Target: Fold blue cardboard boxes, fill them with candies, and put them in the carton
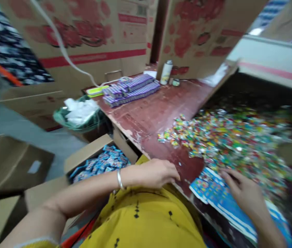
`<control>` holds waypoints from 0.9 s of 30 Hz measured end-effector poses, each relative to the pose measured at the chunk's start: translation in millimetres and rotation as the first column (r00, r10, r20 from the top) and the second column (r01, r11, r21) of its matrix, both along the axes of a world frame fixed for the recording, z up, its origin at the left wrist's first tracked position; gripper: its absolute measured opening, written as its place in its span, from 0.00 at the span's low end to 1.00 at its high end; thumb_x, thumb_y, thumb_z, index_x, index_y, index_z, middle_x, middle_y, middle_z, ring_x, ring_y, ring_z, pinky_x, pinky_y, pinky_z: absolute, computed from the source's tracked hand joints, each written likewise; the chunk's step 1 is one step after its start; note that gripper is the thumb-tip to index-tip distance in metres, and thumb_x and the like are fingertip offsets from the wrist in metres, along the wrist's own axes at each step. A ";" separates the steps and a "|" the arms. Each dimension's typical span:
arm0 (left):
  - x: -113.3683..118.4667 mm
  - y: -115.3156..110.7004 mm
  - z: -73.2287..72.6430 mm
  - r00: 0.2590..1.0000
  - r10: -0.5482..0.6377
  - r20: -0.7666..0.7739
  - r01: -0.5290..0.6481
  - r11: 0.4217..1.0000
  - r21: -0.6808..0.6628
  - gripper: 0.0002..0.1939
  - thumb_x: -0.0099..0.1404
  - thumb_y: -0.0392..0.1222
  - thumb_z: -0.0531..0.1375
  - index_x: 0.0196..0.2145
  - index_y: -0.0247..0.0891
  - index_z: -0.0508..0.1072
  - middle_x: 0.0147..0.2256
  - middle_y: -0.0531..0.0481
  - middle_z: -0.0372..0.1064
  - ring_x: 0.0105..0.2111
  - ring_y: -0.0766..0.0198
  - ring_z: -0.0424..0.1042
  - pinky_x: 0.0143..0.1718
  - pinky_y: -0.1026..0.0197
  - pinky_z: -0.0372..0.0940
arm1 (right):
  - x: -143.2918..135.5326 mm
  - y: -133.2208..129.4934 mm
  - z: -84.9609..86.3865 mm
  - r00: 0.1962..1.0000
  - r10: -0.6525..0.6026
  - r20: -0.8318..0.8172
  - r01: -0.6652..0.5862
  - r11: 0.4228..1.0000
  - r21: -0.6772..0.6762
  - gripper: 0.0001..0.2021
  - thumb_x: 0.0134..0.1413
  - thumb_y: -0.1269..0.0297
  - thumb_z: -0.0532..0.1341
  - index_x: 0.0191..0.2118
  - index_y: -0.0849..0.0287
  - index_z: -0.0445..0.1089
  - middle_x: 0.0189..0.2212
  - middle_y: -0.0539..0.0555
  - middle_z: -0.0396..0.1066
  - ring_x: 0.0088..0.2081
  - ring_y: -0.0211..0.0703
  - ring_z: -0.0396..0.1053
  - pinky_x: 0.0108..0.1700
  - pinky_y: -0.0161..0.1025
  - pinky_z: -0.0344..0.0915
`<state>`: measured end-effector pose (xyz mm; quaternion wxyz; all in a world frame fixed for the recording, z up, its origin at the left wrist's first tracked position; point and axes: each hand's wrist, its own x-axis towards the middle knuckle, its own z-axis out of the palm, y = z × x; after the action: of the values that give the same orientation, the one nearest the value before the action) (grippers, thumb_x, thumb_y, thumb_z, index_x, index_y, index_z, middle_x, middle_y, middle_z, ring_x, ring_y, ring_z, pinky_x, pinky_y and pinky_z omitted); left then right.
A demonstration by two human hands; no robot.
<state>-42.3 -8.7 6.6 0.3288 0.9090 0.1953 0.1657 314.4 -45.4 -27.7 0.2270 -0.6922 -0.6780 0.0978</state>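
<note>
On the worktop (156, 117), by its edge: blue bags (217, 193) beside wrapped sweets (239, 144) | your right hand (249, 191) overlaps them, grip unclear | your left hand (158, 172) curls, grip contents hidden | a careless nudge could slide bags off.

Glossy plastic packets (214, 191); scuffed tabletop (148, 115); matt cardboard carton (89, 74); shiny metal bangle (120, 179).

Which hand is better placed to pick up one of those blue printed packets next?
Probably the right hand: it is right at the blue packets, beside the heap of small wrapped pieces. The left hand is farther off, by the edge of the table.
</note>
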 end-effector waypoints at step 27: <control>92.9 -18.9 -23.3 0.896 0.377 0.233 -0.383 0.923 -0.020 0.38 0.59 0.54 0.63 0.61 0.34 0.57 0.59 0.33 0.58 0.59 0.45 0.58 0.59 0.44 0.55 | -57.0 9.7 34.7 0.618 -0.179 -0.765 0.082 0.983 -0.163 0.17 0.48 0.48 0.66 0.32 0.57 0.67 0.20 0.47 0.64 0.17 0.36 0.58 0.17 0.33 0.56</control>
<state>50.6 -27.5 -16.7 0.2987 0.8318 0.3270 0.3345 257.4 -35.7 6.9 0.4641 -0.6413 -0.4552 0.4075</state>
